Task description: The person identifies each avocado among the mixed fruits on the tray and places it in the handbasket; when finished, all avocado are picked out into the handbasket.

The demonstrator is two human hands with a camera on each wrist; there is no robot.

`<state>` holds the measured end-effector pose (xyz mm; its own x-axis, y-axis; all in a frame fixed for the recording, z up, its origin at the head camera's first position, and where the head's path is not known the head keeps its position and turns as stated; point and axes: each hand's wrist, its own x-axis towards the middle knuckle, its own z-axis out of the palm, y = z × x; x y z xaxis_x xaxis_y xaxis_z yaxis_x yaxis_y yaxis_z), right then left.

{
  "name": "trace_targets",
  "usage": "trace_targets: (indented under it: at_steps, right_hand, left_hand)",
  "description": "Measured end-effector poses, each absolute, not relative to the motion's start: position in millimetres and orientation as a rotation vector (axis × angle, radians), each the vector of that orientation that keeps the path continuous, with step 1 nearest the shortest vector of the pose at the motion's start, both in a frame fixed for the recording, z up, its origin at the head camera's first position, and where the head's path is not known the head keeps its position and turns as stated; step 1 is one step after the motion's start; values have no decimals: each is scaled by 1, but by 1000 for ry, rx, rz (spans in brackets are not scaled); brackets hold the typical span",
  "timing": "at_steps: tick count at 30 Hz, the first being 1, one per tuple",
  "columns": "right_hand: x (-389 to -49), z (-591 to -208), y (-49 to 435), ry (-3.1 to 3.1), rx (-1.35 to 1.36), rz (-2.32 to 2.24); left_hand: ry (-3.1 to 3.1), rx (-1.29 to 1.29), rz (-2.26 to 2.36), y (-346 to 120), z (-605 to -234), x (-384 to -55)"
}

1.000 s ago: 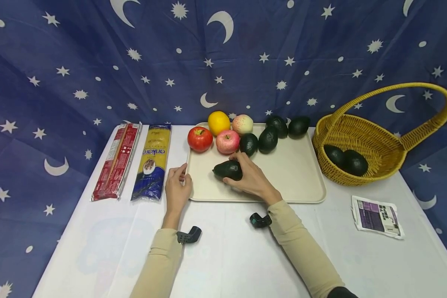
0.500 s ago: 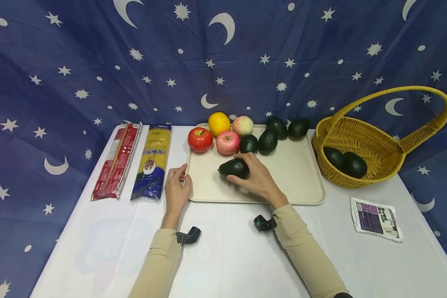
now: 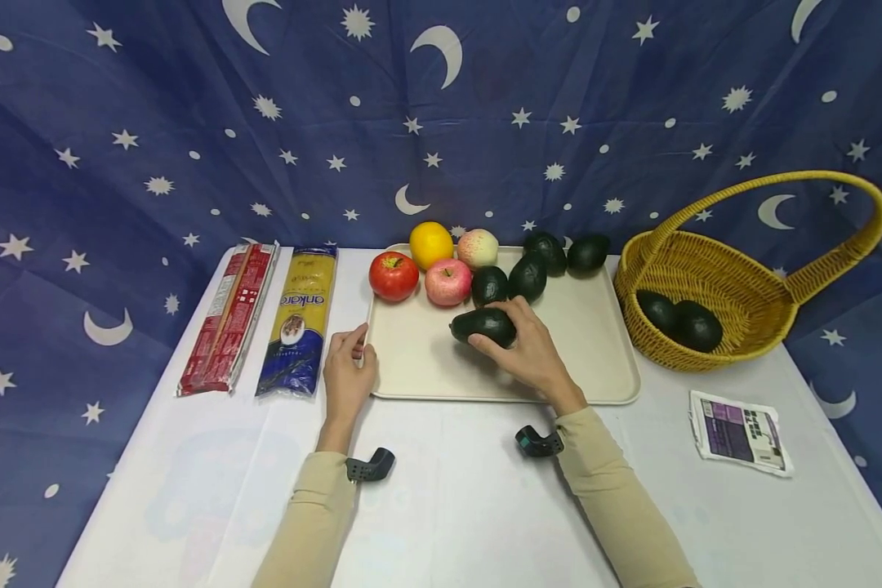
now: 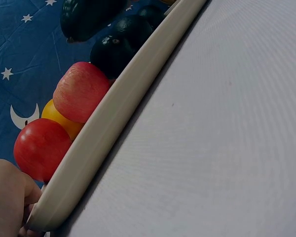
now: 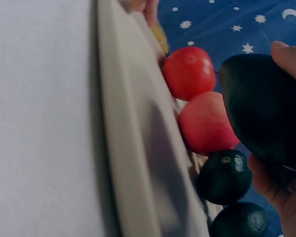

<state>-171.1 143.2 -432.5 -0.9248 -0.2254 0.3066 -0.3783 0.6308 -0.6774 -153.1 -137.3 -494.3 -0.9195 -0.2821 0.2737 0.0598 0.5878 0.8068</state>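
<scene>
A dark green avocado [image 3: 483,327] is gripped in my right hand [image 3: 527,351], thumb on the near side and fingers on the far side. In the right wrist view the avocado [image 5: 264,106] is held up, apart from the cream tray [image 5: 119,123]. My left hand [image 3: 349,377] holds the left edge of the tray [image 3: 412,367]; some of its fingers are hidden by the rim. Along the tray's back sit a red tomato [image 3: 394,276], an orange [image 3: 431,245], a pink apple [image 3: 448,282], a peach [image 3: 478,247] and several avocados [image 3: 527,276].
A yellow wicker basket [image 3: 750,286] with a tall handle stands right of the tray, with two avocados [image 3: 694,326] inside. A purple and white packet [image 3: 740,433] lies before it. Left of the tray lie a red packet [image 3: 228,322] and a yellow-blue pasta bag [image 3: 297,322].
My right hand has carried the avocado to the right over the tray. My left hand has stayed at the tray's left edge.
</scene>
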Motion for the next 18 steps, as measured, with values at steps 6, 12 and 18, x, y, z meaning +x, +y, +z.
trace_targets:
  at_steps: [6, 12, 18]
  right_hand:
    - [-175, -422, 158, -2552, 442, 1273]
    - [-177, -412, 180, -2535, 343, 1338]
    - [-173, -404, 205, -2512, 227, 1415]
  left_hand:
    - [-2443, 192, -1274, -137, -495, -153]
    - [-2443, 194, -1277, -137, -492, -152]
    - [-2446, 201, -1270, -135, -492, -152]
